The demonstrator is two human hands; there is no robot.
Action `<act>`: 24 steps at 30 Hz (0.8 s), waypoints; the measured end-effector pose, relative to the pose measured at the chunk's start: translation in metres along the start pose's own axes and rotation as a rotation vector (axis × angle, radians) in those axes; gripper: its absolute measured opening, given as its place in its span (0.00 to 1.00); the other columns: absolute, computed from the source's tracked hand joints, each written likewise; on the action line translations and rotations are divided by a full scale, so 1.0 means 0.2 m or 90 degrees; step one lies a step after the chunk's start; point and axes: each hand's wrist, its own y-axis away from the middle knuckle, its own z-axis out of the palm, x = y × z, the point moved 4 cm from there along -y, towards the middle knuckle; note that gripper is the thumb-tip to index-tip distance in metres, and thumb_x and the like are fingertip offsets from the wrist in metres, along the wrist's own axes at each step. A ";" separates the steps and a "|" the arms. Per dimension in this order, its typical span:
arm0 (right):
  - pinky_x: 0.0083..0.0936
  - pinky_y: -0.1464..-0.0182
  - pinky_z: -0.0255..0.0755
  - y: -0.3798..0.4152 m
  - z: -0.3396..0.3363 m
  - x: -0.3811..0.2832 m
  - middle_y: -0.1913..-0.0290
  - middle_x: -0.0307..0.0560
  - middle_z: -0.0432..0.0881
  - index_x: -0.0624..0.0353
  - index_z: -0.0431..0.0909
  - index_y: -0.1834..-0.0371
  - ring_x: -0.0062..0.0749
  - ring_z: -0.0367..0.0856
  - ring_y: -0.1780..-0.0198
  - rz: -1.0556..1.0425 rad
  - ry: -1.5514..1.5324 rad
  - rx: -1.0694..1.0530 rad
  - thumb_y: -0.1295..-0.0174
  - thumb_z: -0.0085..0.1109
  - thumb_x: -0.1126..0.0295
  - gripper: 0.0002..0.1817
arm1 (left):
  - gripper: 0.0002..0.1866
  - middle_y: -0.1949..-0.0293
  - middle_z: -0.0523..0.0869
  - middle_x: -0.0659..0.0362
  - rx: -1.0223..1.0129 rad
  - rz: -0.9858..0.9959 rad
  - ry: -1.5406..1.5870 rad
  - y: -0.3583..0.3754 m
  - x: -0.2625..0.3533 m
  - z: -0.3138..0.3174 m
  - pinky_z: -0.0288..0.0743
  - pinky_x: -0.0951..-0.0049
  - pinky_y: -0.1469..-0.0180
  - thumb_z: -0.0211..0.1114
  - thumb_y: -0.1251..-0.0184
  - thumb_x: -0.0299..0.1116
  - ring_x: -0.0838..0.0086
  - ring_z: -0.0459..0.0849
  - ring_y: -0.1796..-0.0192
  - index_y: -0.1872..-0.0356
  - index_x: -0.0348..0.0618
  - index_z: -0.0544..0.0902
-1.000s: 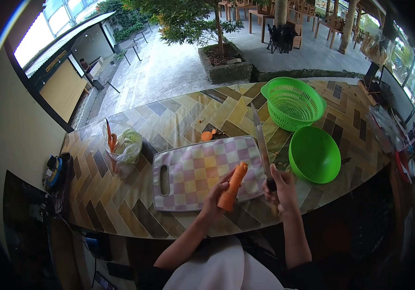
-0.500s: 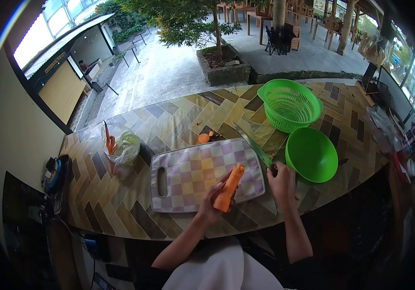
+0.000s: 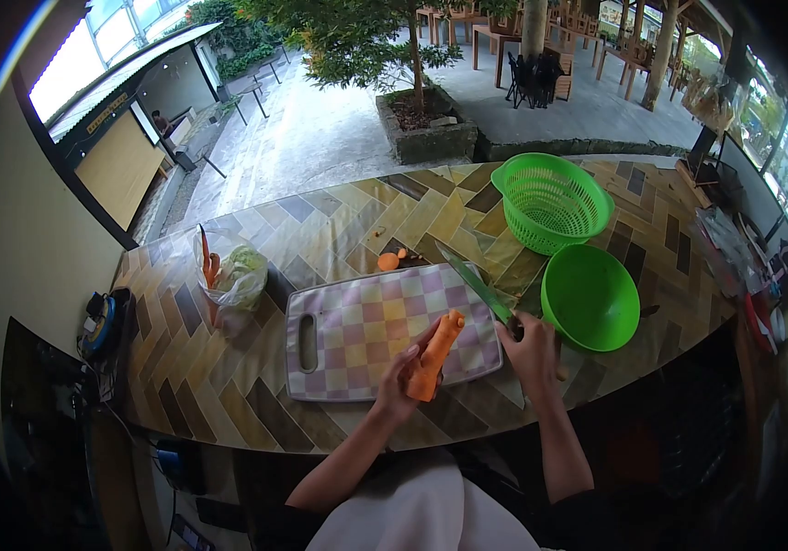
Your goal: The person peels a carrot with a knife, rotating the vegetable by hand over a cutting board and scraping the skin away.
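Observation:
My left hand point(image 3: 401, 378) is closed around a peeled orange carrot point(image 3: 436, 356), which it holds tilted above the near right part of a checkered cutting board point(image 3: 348, 354). One end of the carrot is cut flat and points toward me. In my right hand point(image 3: 532, 347) is a knife point(image 3: 473, 286), gripped by its handle. Its blade slants up and left over the board's right edge, apart from the carrot. Just beyond the board lie carrot end pieces point(image 3: 388, 262) and dark scraps.
A green colander point(image 3: 552, 204) stands at the back right, with a green bowl point(image 3: 591, 297) in front of it. At left sits a plastic bag point(image 3: 240, 283) holding carrots and a pale green vegetable. Plastic packets point(image 3: 729, 243) lie at the table's right end.
My right hand has shifted slightly left, and the knife blade has swung a little left with it. The left hand and carrot have hardly moved.

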 end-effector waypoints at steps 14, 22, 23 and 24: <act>0.35 0.54 0.77 0.23 -0.12 -0.17 0.54 0.60 0.84 0.49 0.62 0.25 0.46 0.87 0.56 -0.173 -0.160 -0.169 0.31 0.58 0.57 0.32 | 0.34 0.28 0.67 0.56 0.036 0.044 -0.021 -0.01 -0.03 -0.03 0.69 0.76 0.43 0.48 0.29 0.44 0.76 0.74 0.41 0.24 0.41 0.60; 0.36 0.62 0.77 0.34 -0.01 -0.31 0.60 0.55 0.85 0.44 0.63 0.25 0.49 0.85 0.66 -0.238 -0.087 -0.272 0.38 0.67 0.57 0.37 | 0.35 0.29 0.67 0.53 0.019 0.091 -0.071 0.01 0.01 -0.01 0.72 0.75 0.40 0.49 0.29 0.44 0.74 0.77 0.41 0.24 0.38 0.58; 0.36 0.62 0.77 0.34 -0.01 -0.32 0.60 0.55 0.85 0.43 0.63 0.26 0.50 0.85 0.66 -0.229 -0.101 -0.273 0.38 0.67 0.57 0.37 | 0.35 0.29 0.67 0.53 0.006 0.102 -0.071 0.01 0.00 -0.01 0.70 0.74 0.38 0.49 0.29 0.43 0.73 0.76 0.39 0.24 0.38 0.58; 0.36 0.63 0.76 0.34 -0.01 -0.32 0.61 0.54 0.85 0.43 0.64 0.26 0.50 0.84 0.67 -0.252 -0.104 -0.258 0.38 0.67 0.57 0.37 | 0.35 0.29 0.67 0.52 -0.006 0.111 -0.070 0.00 0.00 -0.02 0.69 0.73 0.37 0.49 0.29 0.43 0.72 0.75 0.37 0.24 0.38 0.58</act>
